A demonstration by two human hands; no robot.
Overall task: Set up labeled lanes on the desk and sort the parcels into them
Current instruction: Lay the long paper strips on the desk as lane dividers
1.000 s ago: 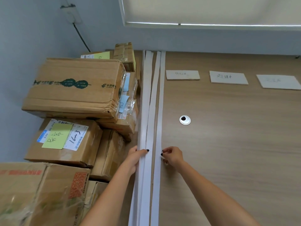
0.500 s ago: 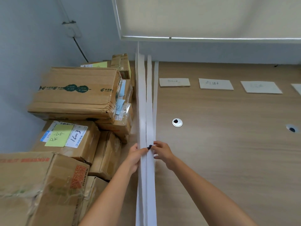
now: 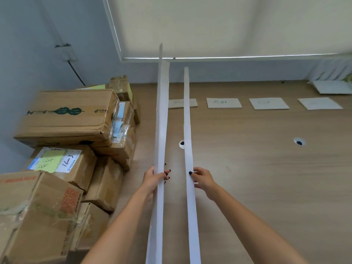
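Left hand (image 3: 155, 178) grasps the bundled white strips (image 3: 161, 130); right hand (image 3: 202, 179) pinches 1 strip (image 3: 187, 130), whose long limp end could sag and sweep the label cards (image 3: 223, 103) askew.

The white label (image 3: 68, 163) on a parcel (image 3: 62, 164) reads "16m3".

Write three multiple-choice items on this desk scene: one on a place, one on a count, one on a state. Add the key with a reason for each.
1. Where is the parcel stack?
A. left of the desk
B. right of the desk
C. under the window

2. How many label cards lie in the row along the desk?
A. two
B. four
C. six

3. What does the right hand do?
A. hangs idle
B. holds a parcel
C. holds one white strip

Key: 1 A, the boxes pile up at the left edge. 2 B, four cards show, one partly behind the strips. 3 C, its fingers pinch the single strip while the left hand grips the bundle of strips.
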